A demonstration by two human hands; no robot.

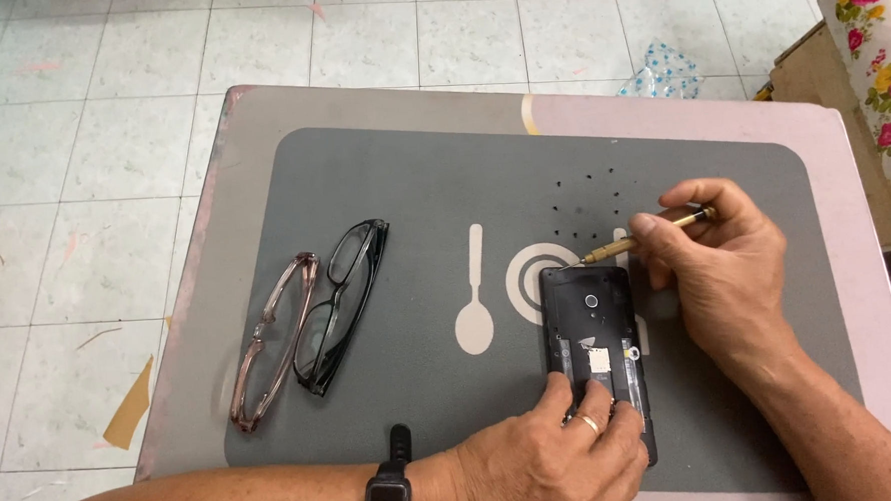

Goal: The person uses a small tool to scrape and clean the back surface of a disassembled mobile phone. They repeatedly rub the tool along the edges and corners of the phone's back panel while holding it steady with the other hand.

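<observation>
A black phone (594,319) with its back cover off lies on a grey mat (423,201), its inner frame and a camera lens showing. My left hand (559,451) presses on the phone's near end and holds it down; a ring is on one finger and a black watch on the wrist. My right hand (721,258) grips a slim brass screwdriver (635,237), whose tip touches the phone's top left corner. Several tiny dark screws (589,199) lie in a loose ring on the mat beyond the phone.
Two folded pairs of glasses lie on the mat's left, one black (343,305), one pinkish-brown (269,343). The mat covers a small pink table (660,106) over a tiled floor. A crumpled plastic wrapper (663,71) and a floral cloth (883,71) sit beyond the right edge.
</observation>
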